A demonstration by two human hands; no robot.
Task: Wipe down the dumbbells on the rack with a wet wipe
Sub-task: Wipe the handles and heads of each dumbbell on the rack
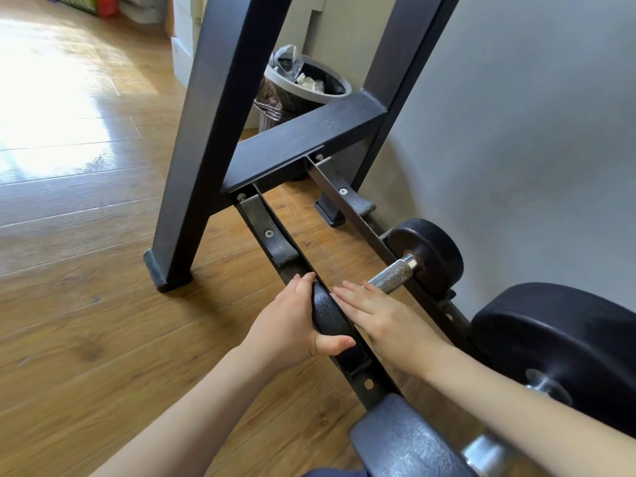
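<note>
Both hands meet on the small dumbbell (378,287) that lies across the two lower rails of the black rack (303,139). The left hand (292,325) wraps the near weight head of that dumbbell, fingers curled over its far edge and thumb hooked under its near edge, so it is grasping the head. The right hand (375,315) lies flat just beside it, fingers straight and together, pressing against the inner face of the same head where the knurled metal handle begins; it is released, not curled round anything. I cannot tell whether a wipe sits beneath either palm, as none shows. Beyond the right fingertips the handle runs up and away to the far weight head, which rests on the far rail close to the grey wall (533,115). To the right of the right forearm, and nearer the camera, a larger dumbbell (557,342) sits on the same rails, its big black head beside the wall and its near head under the forearm. Past both hands stand the slanted legs and crossbar of the rack, and behind them a grey waste bin (309,87) lined with a dark bag holding crumpled white pieces. Wooden flooring (86,235) spreads to the left of the left hand.
</note>
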